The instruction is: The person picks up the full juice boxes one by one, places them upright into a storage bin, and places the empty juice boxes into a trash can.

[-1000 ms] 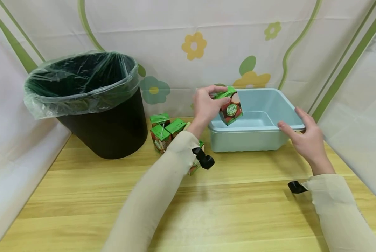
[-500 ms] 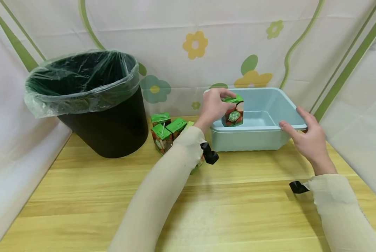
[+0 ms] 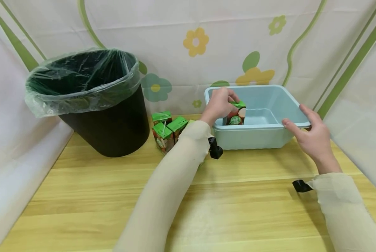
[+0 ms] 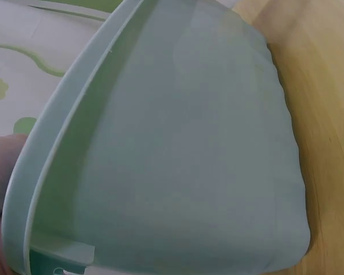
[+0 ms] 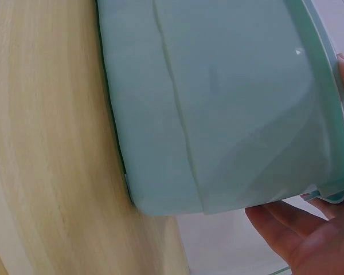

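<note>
My left hand [image 3: 221, 103] pinches a small green-topped juice box [image 3: 237, 115] just inside the left end of a light blue plastic bin [image 3: 251, 136]. The bin's front rim hides the box's lower part, so I cannot tell whether it touches the floor. In the left wrist view the bin's outer wall [image 4: 183, 143] fills most of the frame. With thumb and fingers, my right hand [image 3: 315, 140] grips the bin's right front corner; its fingers [image 5: 275, 226] show under the rim in the right wrist view. Several more juice boxes [image 3: 164, 134] stand left of the bin, partly behind my left forearm.
A black trash can [image 3: 112, 129] lined with a clear green bag [image 3: 87, 99] stands at the back left of the wooden table [image 3: 90, 196]. A flower-print curtain [image 3: 175, 42] hangs right behind the bin and the can.
My left hand has moved right and down, carrying the juice box upright and lower into the bin. My right hand keeps its grip on the bin's corner.
</note>
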A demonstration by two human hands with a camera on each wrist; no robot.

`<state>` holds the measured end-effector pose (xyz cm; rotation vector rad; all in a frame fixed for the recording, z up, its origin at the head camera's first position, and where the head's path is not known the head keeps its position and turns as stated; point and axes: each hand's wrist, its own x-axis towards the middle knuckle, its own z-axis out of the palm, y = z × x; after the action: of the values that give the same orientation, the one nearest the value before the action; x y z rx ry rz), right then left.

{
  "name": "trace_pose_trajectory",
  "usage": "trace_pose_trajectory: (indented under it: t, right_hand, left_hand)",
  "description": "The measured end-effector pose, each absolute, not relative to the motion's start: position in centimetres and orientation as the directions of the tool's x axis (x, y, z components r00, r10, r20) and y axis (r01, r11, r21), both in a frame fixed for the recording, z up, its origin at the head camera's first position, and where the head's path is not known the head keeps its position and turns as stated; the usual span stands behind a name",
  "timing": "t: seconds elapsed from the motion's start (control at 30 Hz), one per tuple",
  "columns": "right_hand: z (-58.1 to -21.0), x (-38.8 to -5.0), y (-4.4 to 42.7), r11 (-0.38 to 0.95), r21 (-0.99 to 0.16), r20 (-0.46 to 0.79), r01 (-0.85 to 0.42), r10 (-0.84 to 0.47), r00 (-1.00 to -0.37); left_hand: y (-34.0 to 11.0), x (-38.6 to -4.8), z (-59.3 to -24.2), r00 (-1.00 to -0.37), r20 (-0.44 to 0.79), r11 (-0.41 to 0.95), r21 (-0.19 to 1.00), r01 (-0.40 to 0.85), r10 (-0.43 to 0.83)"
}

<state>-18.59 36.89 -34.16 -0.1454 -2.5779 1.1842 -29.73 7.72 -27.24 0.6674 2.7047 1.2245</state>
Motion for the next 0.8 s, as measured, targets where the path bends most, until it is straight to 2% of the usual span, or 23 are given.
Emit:
trace_pose_trajectory:
  t: [0.47,0.8]
  right_hand:
    - [-33.9,-18.4,37.2,0.642,-0.766,0.209,-0.013,0.23,-0.95]
    - [-34.0,-18.6,37.0,0.658,-0.753,0.222,-0.018,0.227,-0.948]
  left_hand:
    - [8.8,-30.2,-26.9,-0.881,0.003,0.67,0.648,0.362,0.473]
    - [8.7,-30.0,-26.8,-0.916,0.006,0.711,0.628,0.316,0.401]
